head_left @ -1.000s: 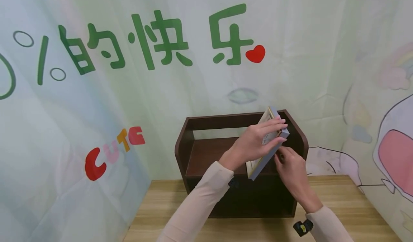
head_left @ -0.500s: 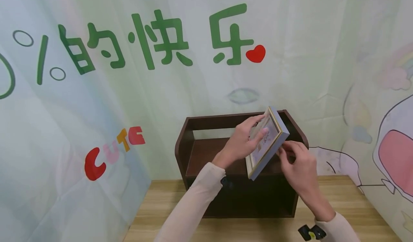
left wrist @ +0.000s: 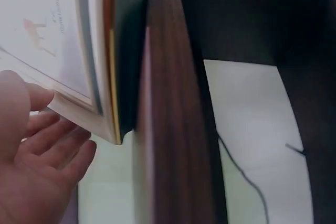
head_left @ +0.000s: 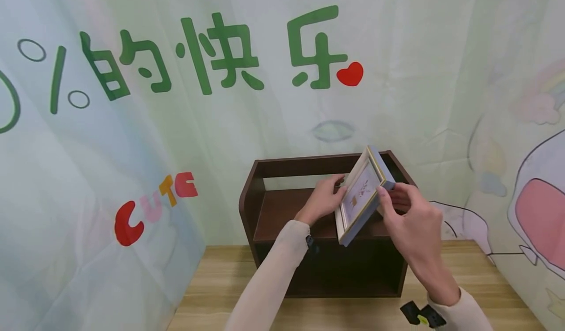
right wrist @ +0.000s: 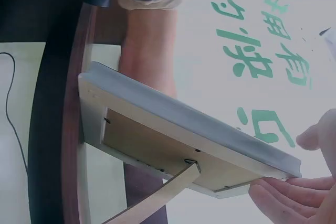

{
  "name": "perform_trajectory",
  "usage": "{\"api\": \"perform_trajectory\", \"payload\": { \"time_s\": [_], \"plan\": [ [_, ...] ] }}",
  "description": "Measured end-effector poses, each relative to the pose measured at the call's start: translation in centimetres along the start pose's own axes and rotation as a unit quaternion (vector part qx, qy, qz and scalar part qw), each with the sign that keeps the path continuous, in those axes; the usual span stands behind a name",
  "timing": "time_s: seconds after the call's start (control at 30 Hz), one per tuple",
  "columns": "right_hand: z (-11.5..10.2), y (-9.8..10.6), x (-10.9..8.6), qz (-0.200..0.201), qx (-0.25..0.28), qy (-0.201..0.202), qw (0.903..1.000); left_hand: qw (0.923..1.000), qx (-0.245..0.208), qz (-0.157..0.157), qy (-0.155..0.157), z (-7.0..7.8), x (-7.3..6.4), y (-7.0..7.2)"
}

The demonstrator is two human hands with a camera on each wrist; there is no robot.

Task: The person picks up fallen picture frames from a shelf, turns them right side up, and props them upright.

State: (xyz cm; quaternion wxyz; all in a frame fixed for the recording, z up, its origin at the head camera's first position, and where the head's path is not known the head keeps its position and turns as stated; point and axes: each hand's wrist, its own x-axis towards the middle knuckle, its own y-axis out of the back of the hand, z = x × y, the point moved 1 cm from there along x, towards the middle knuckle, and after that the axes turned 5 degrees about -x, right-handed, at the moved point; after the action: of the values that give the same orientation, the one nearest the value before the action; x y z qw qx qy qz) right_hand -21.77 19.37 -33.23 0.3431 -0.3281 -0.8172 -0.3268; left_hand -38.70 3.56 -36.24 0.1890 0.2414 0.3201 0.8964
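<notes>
A picture frame (head_left: 362, 193) with blue-grey sides and a gold inner line leans tilted on the upper shelf of a dark brown desk rack (head_left: 282, 216). Its picture shows a small plant print. My left hand (head_left: 321, 201) is at the left edge, thumb in front and fingers behind. At the right corner, my right hand (head_left: 419, 225) has its thumb on the front side and fingertips at the back. From the right wrist view, the brown backing (right wrist: 163, 140) and a folded-out easel leg (right wrist: 163, 198) show. The leg's lower end is out of sight.
Below the shelf, the rack has an open lower compartment (head_left: 344, 269). It stands on a light wooden table (head_left: 229, 272). Behind hangs a printed cloth backdrop (head_left: 419, 100) with green characters. A dark cable-like line (left wrist: 244, 171) shows in the left wrist view.
My left hand has slid down and left from the frame's top right to its left edge. My right hand has come up from behind to the right corner. The frame stays put.
</notes>
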Motion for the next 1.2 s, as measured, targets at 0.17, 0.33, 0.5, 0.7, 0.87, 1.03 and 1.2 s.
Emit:
{"api": "perform_trajectory", "payload": {
  "time_s": [0.17, 0.33, 0.5, 0.7, 0.87, 1.03, 1.2],
  "plan": [
    [0.0, 0.0, 0.7, 0.009, -0.015, 0.006, 0.9998, 0.9994, -0.035, 0.006, -0.004, -1.0, 0.3, -0.6],
    [0.3, 0.2, 1.3, 0.009, -0.018, 0.008, 0.9998, 0.9991, -0.042, 0.008, -0.005, -1.3, 0.1, -0.5],
    [0.8, 1.0, 2.2, -0.009, -0.031, -0.018, 0.9993, 0.9987, -0.05, 0.009, 0.003, -1.6, -0.6, -0.1],
    [1.7, 1.7, 3.9, -0.053, -0.052, -0.047, 0.9961, 0.9984, -0.049, 0.025, 0.011, -2.1, -1.4, 0.5],
    [2.7, 1.7, 5.4, -0.105, -0.076, -0.058, 0.9898, 0.9972, -0.063, 0.037, 0.017, -2.5, -2.2, 1.0],
    [3.5, 1.4, 7.1, -0.15, -0.087, -0.055, 0.9833, 0.9948, -0.086, 0.045, 0.031, -2.8, -3.2, 1.5],
    [4.4, 0.9, 9.2, -0.207, -0.086, -0.074, 0.9717, 0.9871, -0.145, 0.04, 0.056, -2.9, -4.2, 1.6]
  ]
}}
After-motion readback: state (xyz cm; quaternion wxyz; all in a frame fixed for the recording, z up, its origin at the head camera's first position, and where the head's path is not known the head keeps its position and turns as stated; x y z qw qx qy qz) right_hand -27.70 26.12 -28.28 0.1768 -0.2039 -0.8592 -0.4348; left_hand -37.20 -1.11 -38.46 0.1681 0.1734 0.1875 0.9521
